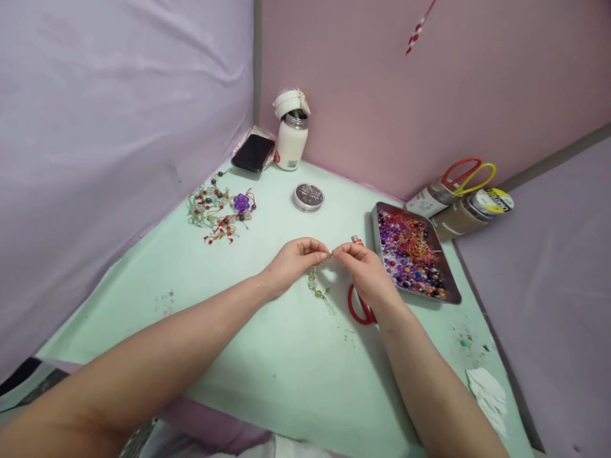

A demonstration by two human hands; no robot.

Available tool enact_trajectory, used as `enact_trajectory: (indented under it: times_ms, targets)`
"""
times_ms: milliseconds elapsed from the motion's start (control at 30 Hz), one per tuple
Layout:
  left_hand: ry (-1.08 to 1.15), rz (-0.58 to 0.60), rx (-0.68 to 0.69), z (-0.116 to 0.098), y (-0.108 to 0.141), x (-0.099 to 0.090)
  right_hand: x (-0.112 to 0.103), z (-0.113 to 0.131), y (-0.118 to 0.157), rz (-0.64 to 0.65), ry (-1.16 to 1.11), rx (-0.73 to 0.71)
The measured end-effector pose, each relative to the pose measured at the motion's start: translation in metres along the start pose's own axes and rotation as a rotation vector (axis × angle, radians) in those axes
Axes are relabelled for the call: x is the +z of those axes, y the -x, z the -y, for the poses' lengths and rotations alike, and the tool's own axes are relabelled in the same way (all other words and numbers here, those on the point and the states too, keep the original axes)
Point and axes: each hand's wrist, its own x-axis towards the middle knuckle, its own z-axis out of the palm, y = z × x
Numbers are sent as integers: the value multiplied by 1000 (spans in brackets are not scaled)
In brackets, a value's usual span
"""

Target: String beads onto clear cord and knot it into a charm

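Note:
A string of clear and yellowish beads hangs below my hands, its looped cord end low over the table. My left hand pinches the upper end of this string between thumb and fingertips. Close against it, my right hand is also closed in a pinch at the same small spot, where a tiny bead shows between the fingertips. Red-handled scissors lie partly hidden beneath my right hand. Just behind that hand the metal top of a red lighter peeks out.
A metal tray of mixed beads and threads stands at right, with jars and more scissors behind. Finished-looking beaded strings lie left. A round tin, white bottle and phone sit farther back. Crumpled tissue lies front right.

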Motion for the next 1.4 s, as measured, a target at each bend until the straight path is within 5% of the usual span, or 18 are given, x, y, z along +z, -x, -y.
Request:
enact_trajectory:
  times_ms: [1400]
  targets:
    - [-95,-97,142,3,5,4,12,5,8,-52,236,-131]
